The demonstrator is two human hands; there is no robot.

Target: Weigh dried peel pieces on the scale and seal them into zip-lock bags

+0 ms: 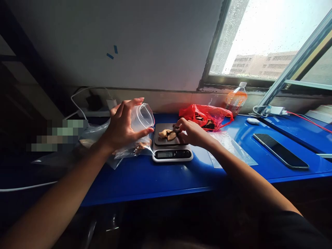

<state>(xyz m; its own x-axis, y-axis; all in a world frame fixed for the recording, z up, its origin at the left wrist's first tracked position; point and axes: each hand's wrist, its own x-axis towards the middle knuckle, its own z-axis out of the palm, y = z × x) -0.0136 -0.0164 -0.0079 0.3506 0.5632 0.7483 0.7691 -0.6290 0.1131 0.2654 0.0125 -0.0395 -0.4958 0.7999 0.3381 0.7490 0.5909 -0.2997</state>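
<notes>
A kitchen scale (172, 155) with digits on its display stands on the blue table. Several pale and brown dried slices (171, 136) lie on its metal plate. My right hand (193, 133) reaches over the plate's right side, its fingers closed around a dark dried piece (176, 128). To the scale's left, my left hand (126, 121) holds a tilted clear plastic cup (145, 116) between thumb and fingers, the mouth facing right. Beneath that hand sit clear plastic bags (127, 152) with brown dried pieces in them.
Behind the scale is a red plastic bag (215, 112) with dark pieces, beside a bottle (237, 98). A flat clear bag (233, 150), a phone (280, 150) and a white earbud case (252, 121) lie at the right. Cables and a window frame are at the back.
</notes>
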